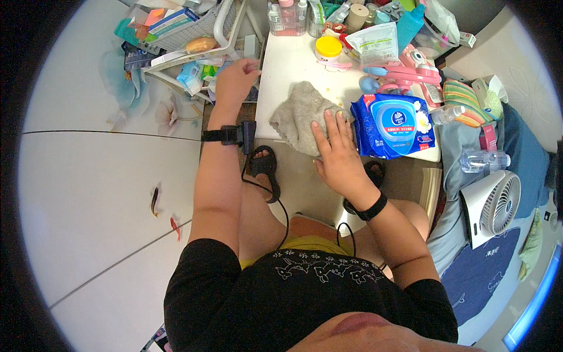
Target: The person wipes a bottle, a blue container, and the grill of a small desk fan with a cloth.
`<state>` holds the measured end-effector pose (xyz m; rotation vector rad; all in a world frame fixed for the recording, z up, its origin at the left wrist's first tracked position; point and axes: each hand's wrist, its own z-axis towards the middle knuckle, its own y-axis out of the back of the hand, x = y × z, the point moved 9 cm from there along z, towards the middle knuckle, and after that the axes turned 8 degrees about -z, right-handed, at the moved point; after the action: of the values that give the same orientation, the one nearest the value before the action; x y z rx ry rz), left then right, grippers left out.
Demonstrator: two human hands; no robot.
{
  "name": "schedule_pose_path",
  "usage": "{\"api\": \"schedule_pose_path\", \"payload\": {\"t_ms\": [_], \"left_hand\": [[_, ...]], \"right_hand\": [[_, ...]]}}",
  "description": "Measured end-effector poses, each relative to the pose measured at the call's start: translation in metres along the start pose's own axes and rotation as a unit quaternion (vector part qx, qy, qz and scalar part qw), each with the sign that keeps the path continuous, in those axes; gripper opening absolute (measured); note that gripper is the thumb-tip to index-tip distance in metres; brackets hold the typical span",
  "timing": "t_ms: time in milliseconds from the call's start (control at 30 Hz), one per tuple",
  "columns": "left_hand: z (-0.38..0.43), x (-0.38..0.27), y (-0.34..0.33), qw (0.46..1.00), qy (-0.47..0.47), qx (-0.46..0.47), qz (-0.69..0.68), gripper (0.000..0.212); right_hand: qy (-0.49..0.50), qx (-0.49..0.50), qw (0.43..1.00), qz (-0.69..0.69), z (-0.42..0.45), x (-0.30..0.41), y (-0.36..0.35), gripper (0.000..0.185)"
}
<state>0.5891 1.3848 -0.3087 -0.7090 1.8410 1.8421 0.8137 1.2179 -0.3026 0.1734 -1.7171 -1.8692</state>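
My right hand (342,159) lies flat with fingers extended on the near right edge of a crumpled grey cloth (301,116). The cloth rests on a white tabletop (281,57) and hangs slightly over its front edge. Just right of those fingers is a blue pack of Vinda wipes (396,125). My left hand (237,79) hovers by the table's left edge, beside a white storage cart (220,52). Its fingers are curled in, and whether anything small is between them is hidden.
At the table's back stand bottles in a clear box (288,22), a yellow-lidded jar (328,47), a white pouch (374,44) and pink toys (402,75). A bed on the right holds a plastic bottle (484,161) and a white fan (492,207). A cable (286,215) hangs near my legs.
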Motion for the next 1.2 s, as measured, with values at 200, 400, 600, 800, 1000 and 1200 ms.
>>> {"api": "schedule_pose_path", "payload": {"t_ms": [200,400,600,800,1000,1200], "left_hand": [[0.021,-0.015,-0.027,0.972,-0.225,-0.058,-0.007,0.037],[0.030,-0.001,-0.012,0.991,-0.085,-0.100,-0.039,0.040],[0.026,-0.021,-0.020,0.967,-0.221,-0.110,-0.059,0.039],[0.038,-0.034,-0.037,0.981,-0.170,-0.096,0.001,0.038],[0.055,-0.034,-0.055,0.984,-0.148,-0.098,-0.029,0.040],[0.063,-0.020,-0.049,0.985,-0.135,-0.107,0.011,0.046]], "right_hand": [[0.007,0.006,1.000,-0.009,0.002,0.005,0.001,0.077],[0.002,0.007,1.000,-0.004,0.002,0.001,0.001,0.077],[0.000,0.001,1.000,0.005,0.003,0.001,0.001,0.077],[0.012,-0.003,1.000,-0.022,0.001,0.000,-0.005,0.085],[0.013,0.001,1.000,-0.024,0.000,-0.001,-0.009,0.086],[0.013,-0.001,1.000,0.021,0.002,0.001,0.002,0.085]]}}
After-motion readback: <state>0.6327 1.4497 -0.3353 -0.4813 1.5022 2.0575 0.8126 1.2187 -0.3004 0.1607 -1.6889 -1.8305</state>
